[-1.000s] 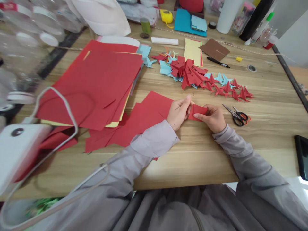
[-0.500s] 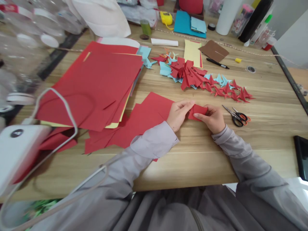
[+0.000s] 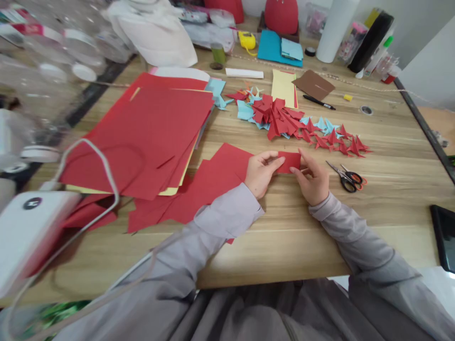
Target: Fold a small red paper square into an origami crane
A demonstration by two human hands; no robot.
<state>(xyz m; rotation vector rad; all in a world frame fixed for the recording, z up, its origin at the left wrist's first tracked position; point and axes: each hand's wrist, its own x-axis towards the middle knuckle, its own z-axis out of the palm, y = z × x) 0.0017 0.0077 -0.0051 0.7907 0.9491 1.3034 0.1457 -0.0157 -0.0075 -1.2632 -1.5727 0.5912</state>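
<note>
the held paper (image 3: pixel 291 160) looks matt, the wooden table (image 3: pixel 305 241) smooth.

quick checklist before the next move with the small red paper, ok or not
1. Left hand on small paper: ok, thumb on its face.
2. Right hand on it: ok, at its right end.
3. Edges lined up: cannot tell, too small.
4. Scissors apart from both hands: ok, right of the right hand.
5. Cable off left sleeve: cannot tell, they overlap in view.
</note>
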